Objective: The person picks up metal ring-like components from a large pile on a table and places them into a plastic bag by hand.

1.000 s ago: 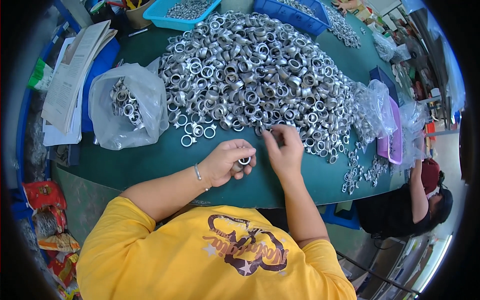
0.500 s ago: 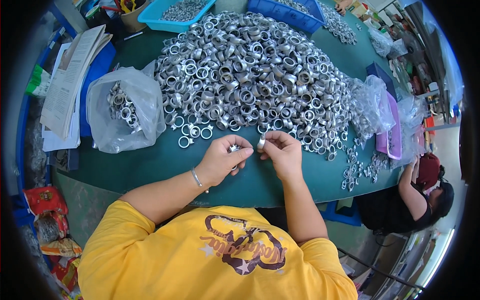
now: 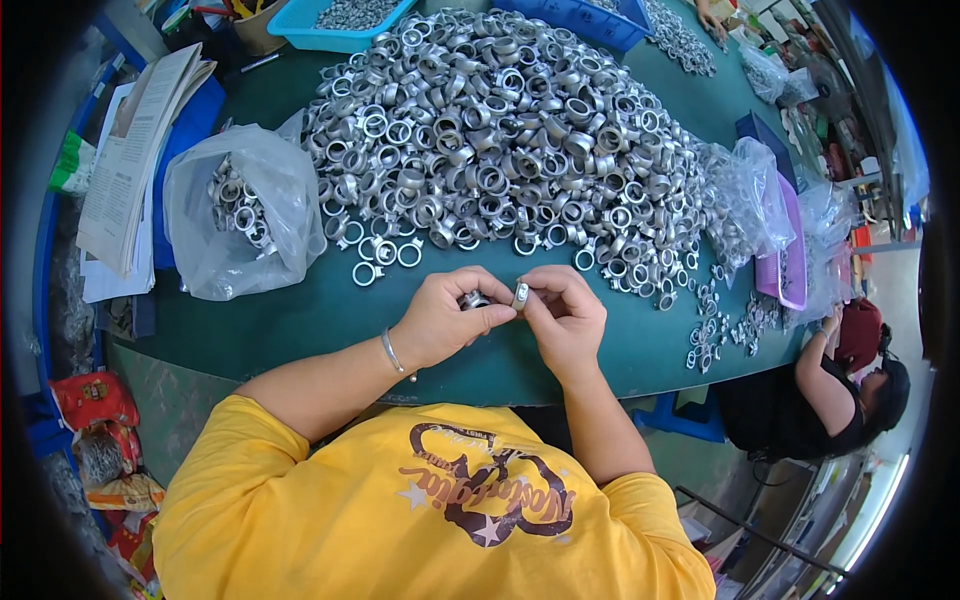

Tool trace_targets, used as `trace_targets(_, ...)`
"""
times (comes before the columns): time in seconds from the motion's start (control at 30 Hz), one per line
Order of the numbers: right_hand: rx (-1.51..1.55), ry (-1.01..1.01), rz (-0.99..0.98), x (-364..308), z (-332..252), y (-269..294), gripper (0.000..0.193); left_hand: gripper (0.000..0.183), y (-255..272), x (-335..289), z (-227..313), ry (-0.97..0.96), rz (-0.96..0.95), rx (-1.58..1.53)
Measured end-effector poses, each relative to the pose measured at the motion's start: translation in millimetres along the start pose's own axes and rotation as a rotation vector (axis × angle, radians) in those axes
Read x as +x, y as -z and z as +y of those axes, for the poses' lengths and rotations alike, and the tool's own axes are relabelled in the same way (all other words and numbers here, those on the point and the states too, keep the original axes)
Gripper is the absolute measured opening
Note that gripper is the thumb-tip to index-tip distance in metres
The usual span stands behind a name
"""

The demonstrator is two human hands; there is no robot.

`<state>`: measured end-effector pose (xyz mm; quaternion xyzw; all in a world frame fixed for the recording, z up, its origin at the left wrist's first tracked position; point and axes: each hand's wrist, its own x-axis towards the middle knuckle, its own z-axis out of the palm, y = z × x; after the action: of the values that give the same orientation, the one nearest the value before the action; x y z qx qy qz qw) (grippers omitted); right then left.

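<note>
Both hands meet over the near part of the green tabletop (image 3: pixel 300 345), in front of the big pile of metal rings (image 3: pixel 500 140). Right hand (image 3: pixel 565 318): grip pinched on one bright ring (image 3: pixel 520 296), thumb and fingertips together on it, ring held on edge and clear of the pile. Left hand (image 3: pixel 452 312): grip curled closed on metal parts (image 3: pixel 473 299), mostly covered by the fingers, so can't tell how many. Left thumb points at the bright ring, tip right at its lower end; can't tell if it's touching. Metal bracelet (image 3: pixel 390 350) on left wrist. A few loose rings (image 3: pixel 366 273) lie flat off the pile's near left edge, beyond the left hand. Clear plastic bag (image 3: pixel 195 262) left of the pile, mouth open, more rings inside. Paper stack (image 3: pixel 135 160) left of that, leaning. Far side of the pile: light blue bin (image 3: pixel 320 40) and dark blue bin (image 3: pixel 610 33), both with small metal pieces in them. Right end: second clear bag (image 3: pixel 765 205) against the pile, purple tray (image 3: pixel 797 255) just beside it, small scattered parts (image 3: pixel 705 340) on the tabletop nearer the person. Co-worker in black (image 3: pixel 790 410) sits off to the right, near that end.
</note>
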<state>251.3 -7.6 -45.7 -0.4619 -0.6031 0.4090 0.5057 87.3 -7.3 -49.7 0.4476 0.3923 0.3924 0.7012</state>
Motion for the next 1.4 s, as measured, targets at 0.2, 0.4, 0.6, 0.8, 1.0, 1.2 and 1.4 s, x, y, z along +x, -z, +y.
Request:
trace_targets(0.2,-0.085,0.087,0.061,-2,-6,-3,0.017,0.008,0,-1,3,0.066,-0.012,-0.051)
trace_targets(0.4,-0.245,0.296,0.077,0,-4,-2,0.018,0.011,-1,0,6,0.171,-0.007,-0.247)
trace_targets(0.6,-0.043,0.058,0.04,-3,-3,-4,0.015,0.012,-1,1,5,0.127,-0.034,-0.226)
trace_targets(0.8,0.164,-0.156,-0.014,-6,0,-5,0.01,0.012,0,0,4,0.123,-0.018,-0.202)
trace_targets(1.0,0.194,-0.213,-0.033,-6,-2,-6,0.009,0.011,2,1,5,0.145,-0.02,-0.174)
trace_targets(1.2,0.091,-0.098,0.092,1,0,25,0.012,0.013,-3,1,11,0.233,0.036,-0.14)
trace_targets(1.4,-0.194,0.039,0.77,86,-33,178,0.012,0.01,-3,3,6,0.164,0.043,-0.226)
